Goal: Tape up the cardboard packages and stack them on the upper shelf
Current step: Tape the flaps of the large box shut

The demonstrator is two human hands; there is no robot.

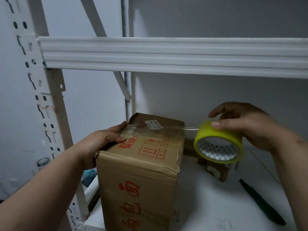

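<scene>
Head view: cardboard box (140,172) stands on the lower shelf (208,197), near left. Left hand (101,140) lies on its left top edge, fingers (122,140) pinning the tape end. Right hand (246,125) grips the tape roll (218,142), fingers curled round it, keeping the clear strip taut across the lid. Upper shelf (166,55) awaits stacking.

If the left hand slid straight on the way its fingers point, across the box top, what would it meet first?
Probably the white label stuck on the cardboard box; the left hand presses the tape end there, fingers aimed right. Beyond it hangs the tape roll, though depth is unclear.
</scene>
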